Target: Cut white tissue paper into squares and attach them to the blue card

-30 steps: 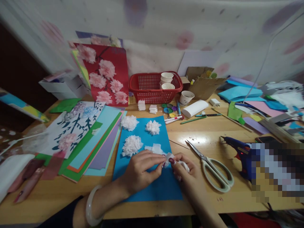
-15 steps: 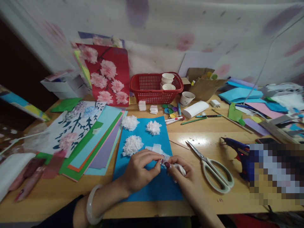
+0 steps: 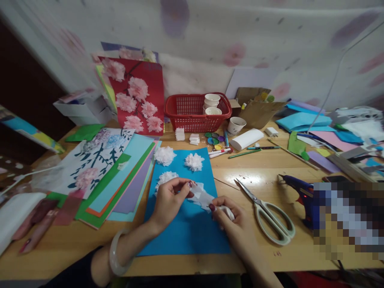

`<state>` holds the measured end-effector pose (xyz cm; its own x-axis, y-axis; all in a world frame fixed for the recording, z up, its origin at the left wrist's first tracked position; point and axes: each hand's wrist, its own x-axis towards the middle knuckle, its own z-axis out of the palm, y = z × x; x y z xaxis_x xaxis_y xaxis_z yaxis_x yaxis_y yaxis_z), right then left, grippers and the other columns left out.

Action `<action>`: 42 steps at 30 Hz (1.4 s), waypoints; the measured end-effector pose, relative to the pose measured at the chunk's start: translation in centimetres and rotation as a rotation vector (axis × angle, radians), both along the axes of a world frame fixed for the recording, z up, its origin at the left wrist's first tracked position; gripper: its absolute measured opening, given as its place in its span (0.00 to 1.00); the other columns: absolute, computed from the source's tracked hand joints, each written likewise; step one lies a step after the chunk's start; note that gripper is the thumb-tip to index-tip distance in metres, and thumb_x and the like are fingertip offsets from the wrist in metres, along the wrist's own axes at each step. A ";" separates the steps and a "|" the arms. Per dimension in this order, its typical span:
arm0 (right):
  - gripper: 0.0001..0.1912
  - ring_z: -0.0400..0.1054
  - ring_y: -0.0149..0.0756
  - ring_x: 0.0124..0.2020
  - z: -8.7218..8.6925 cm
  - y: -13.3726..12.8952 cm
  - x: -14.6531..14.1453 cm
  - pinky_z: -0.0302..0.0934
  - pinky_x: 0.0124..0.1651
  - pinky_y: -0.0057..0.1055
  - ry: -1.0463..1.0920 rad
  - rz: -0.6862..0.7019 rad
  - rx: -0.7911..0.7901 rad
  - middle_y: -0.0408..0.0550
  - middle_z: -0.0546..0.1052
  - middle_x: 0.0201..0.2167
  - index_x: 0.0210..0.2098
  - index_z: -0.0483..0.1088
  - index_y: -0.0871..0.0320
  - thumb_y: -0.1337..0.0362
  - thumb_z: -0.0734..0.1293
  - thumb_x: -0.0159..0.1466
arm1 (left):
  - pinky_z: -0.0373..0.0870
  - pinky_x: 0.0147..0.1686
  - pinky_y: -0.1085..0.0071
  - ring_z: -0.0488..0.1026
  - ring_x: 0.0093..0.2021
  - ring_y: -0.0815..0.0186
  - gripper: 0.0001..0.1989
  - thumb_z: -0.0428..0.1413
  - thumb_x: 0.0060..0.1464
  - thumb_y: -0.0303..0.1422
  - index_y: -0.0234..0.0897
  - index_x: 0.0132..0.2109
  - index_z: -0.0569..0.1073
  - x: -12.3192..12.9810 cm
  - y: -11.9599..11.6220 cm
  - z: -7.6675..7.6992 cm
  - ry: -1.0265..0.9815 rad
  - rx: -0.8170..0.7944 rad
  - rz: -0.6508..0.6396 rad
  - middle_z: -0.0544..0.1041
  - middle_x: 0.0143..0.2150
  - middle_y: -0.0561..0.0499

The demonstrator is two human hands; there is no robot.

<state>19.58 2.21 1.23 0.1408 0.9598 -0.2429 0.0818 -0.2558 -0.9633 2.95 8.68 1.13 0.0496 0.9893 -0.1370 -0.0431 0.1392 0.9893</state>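
Note:
Above a blue sheet of paper [image 3: 180,236], my left hand [image 3: 172,200] pinches one end of a white tissue paper piece [image 3: 200,195]. My right hand [image 3: 229,218] grips the other end, its fingers closed round bunched white tissue, so the piece stretches between both hands. Two white tissue flowers, the upper left one [image 3: 165,155] and the upper right one [image 3: 194,161], lie on the sheet. A third white flower [image 3: 166,179] sits below them, partly hidden behind my left hand.
Scissors [image 3: 271,218] lie right of the sheet, then a glue gun [image 3: 300,190]. A red basket [image 3: 198,124] with cups stands behind. Coloured papers [image 3: 126,200] are stacked at left. A red picture with pink flowers [image 3: 151,96] leans at the back. Another person's hand [image 3: 39,228] rests far left.
My left hand has moved away from my right hand, up and to the left. The white tissue now shows stretched between them. My right hand has hardly moved.

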 end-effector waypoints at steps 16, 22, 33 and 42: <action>0.20 0.53 0.22 0.12 -1.2 0.5 -0.2 0.48 0.09 0.16 0.394 -0.156 -0.053 0.33 0.68 0.19 0.42 0.68 0.55 0.49 0.71 0.58 | 0.72 0.17 0.74 0.72 0.21 0.72 0.19 0.54 0.53 0.32 0.33 0.52 0.72 -0.1 0.9 -0.7 0.111 -0.113 -0.015 0.78 0.46 0.43; 0.24 0.71 0.31 0.23 -0.1 1.2 -0.1 0.66 0.22 0.24 0.883 -0.163 -0.129 0.44 0.77 0.26 0.37 0.73 0.58 0.50 0.78 0.49 | 0.72 0.32 0.71 0.71 0.31 0.68 0.08 0.55 0.57 0.26 0.38 0.44 0.76 0.4 -1.3 0.1 0.405 0.601 -0.176 0.77 0.40 0.47; 0.16 0.73 0.34 0.33 0.5 1.2 -0.5 0.68 0.36 0.29 1.132 0.044 -0.169 0.43 0.79 0.33 0.34 0.76 0.58 0.54 0.77 0.54 | 0.61 0.47 0.58 0.73 0.44 0.57 0.03 0.61 0.55 0.29 0.40 0.38 0.79 2.1 -1.5 1.4 0.603 0.849 -0.429 0.83 0.42 0.49; 0.20 0.75 0.37 0.34 -0.8 1.3 -0.5 0.69 0.38 0.32 1.064 0.016 -0.163 0.46 0.81 0.31 0.37 0.76 0.58 0.52 0.78 0.52 | 0.64 0.45 0.62 0.74 0.38 0.61 0.07 0.58 0.48 0.22 0.39 0.28 0.74 1.9 -0.8 1.1 0.424 0.642 -0.331 0.83 0.35 0.51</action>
<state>19.10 3.53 0.45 -0.2309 0.9046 -0.3582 -0.7738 -0.3939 -0.4960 4.82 7.83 2.26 0.4229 0.8247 0.3755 0.2944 -0.5170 0.8038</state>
